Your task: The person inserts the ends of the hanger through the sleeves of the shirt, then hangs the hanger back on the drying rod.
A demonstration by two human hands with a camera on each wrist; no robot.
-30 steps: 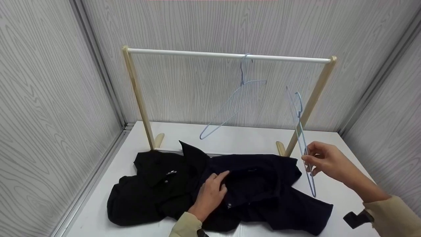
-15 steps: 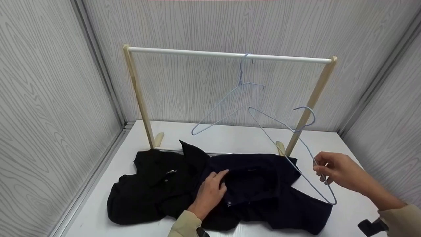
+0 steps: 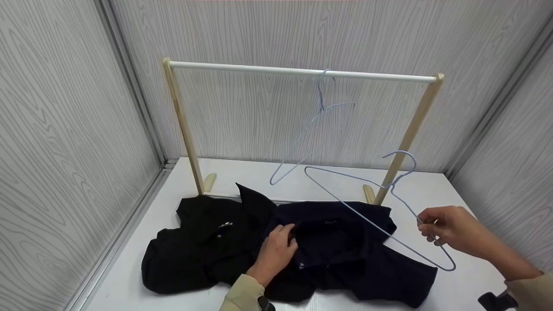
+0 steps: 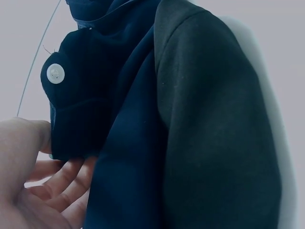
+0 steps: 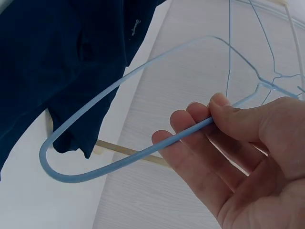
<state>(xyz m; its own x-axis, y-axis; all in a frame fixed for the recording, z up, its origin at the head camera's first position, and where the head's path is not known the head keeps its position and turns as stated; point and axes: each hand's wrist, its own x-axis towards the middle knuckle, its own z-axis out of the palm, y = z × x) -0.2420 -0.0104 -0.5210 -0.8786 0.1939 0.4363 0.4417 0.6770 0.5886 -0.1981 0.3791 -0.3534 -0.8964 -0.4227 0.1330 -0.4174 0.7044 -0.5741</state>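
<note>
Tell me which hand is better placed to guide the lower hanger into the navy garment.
The right hand, most likely: it grips the lower hanger, while the left hand holds the edge of the navy garment.

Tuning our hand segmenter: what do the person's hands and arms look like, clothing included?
Bare left hand and bare right hand, no gloves visible. Beige fabric left sleeve, beige fabric right sleeve; bare wrist beyond each. Small black piece at the left cuff, black angular piece by the right; function unclear.

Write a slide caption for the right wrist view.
Right hand pinching one arm of a blue hanger, with dark clothes at the upper left.
</note>
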